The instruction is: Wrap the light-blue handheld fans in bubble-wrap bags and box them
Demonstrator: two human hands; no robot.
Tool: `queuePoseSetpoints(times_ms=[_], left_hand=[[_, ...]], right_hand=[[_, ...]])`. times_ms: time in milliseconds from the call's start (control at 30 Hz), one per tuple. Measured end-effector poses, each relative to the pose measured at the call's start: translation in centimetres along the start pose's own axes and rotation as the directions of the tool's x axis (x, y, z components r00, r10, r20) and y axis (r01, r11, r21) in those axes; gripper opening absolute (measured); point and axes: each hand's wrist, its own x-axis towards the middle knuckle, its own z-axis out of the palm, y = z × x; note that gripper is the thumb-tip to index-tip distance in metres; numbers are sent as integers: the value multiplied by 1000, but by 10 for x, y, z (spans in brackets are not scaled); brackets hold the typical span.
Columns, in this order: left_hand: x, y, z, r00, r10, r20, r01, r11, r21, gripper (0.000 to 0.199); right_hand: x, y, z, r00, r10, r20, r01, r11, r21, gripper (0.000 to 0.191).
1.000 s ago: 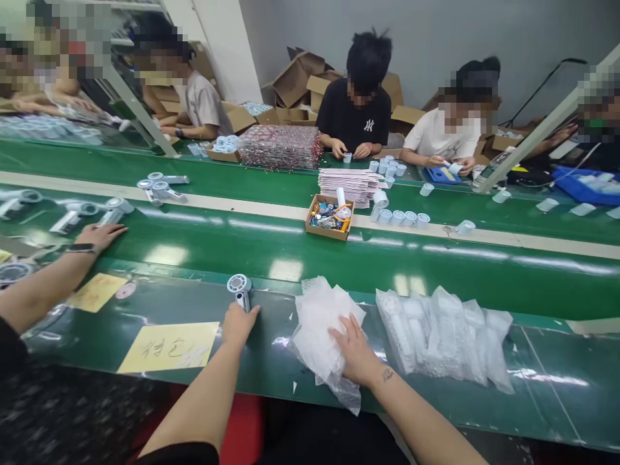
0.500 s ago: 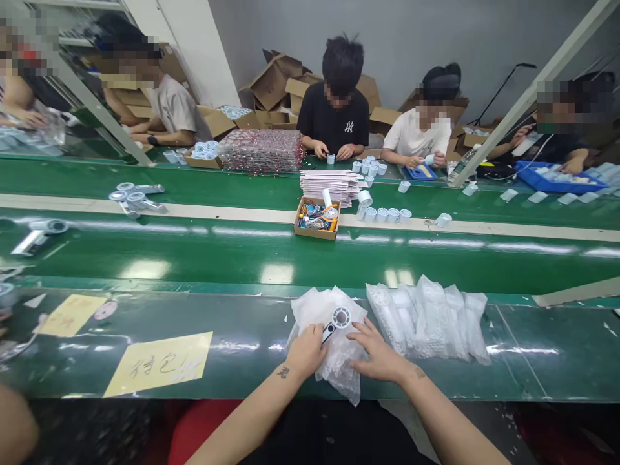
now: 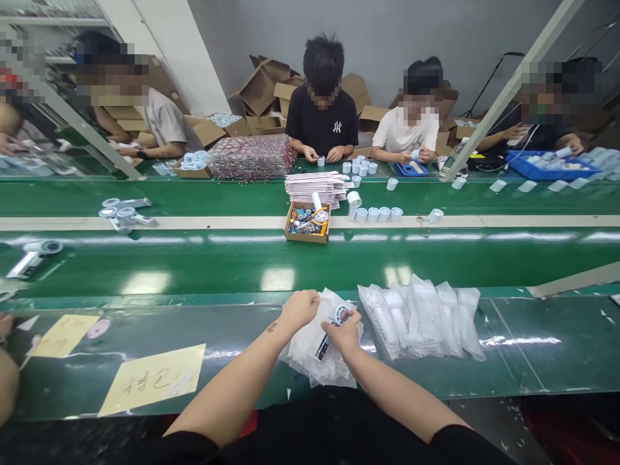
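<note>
The right grip (image 3: pixel 343 332) holds the fan (image 3: pixel 322 347) by its round head, handle slanting out leftward; the left grip (image 3: pixel 310 306) pinches the bag's (image 3: pixel 330 301) upper edge.

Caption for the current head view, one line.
Right hand on a handheld fan over bubble bags, left hand beside it, filled bags to the right.

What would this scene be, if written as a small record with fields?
left hand: at the upper edge of the bag pile; grip unclear
right hand: holding the fan-like device over the bag pile
right of pile: filled translucent bags, side by side
left on bench: yellow handwritten sheet
beyond bench: open carton of small mixed parts
far side: several seated people, one in a black shirt
</note>
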Motion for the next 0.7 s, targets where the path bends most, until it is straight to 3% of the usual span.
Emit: queuePoseSetpoints(times_ms=[67, 167, 300, 433, 533, 633, 700], left_hand=[[-1, -4, -7, 999, -47, -1, 46, 995, -94, 10], [-13, -12, -25, 993, -122, -5, 117, 962, -248, 20], [-16, -24, -44, 980, -196, -43, 161, 896, -414, 40], [2, -38, -48, 936, -326, -131, 233, 855, -464, 43], [5, -41, -45, 905, -357, -230, 228, 866, -446, 40], [-11, -23, -36, 897, -296, -329, 140, 895, -423, 35], [-31, -1, -26, 904, -193, -382, 48, 933, -357, 35]], right_hand=[[0, -5, -10, 998, 60, 28, -62, 994, 84, 70], [-7, -15, -42, 979, 106, 176, -145, 963, 228, 59], [-18, -28, -84, 936, 35, 351, -180, 904, 389, 54], [-22, -29, -101, 934, 11, 356, -224, 795, 564, 45], [-22, -22, -108, 920, 84, 384, -329, 698, 636, 38], [-31, -22, -117, 841, 108, 530, -470, 631, 617, 40], [-43, -30, -120, 763, 11, 646, -494, 655, 572, 41]])
